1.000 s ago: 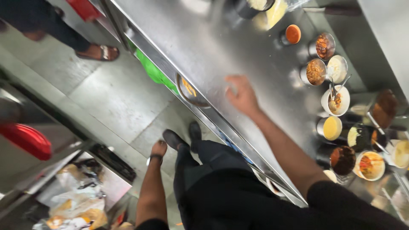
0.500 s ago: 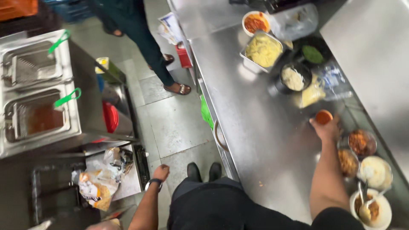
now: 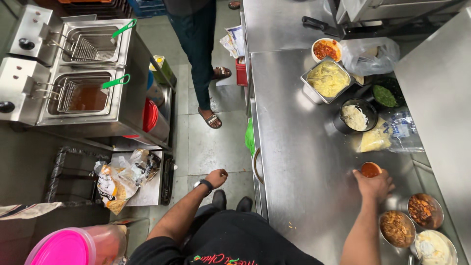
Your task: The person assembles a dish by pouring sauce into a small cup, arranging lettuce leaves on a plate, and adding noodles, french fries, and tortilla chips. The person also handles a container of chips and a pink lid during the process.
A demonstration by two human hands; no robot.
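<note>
Right hand point(image 3: 375, 185) now grasps a small cup of orange sauce point(image 3: 370, 170) on the steel desk point(image 3: 299, 162), where a second ago it lay flat farther along. Left hand point(image 3: 216, 177) hangs loosely curled, holding nothing, beside the desk's edge. Nearby sit a clear bag of yellow shreds point(image 3: 375, 140), then a crumpled clear bag point(image 3: 369, 55) by the far bowls.

steel tray of yellow food point(image 3: 327, 78) | black bowl point(image 3: 354, 117) | twin fryer point(image 3: 73, 73) | pink lid point(image 3: 61, 248)

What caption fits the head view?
Right hand grips a small orange sauce bowl on the steel counter; left hand hangs free.
</note>
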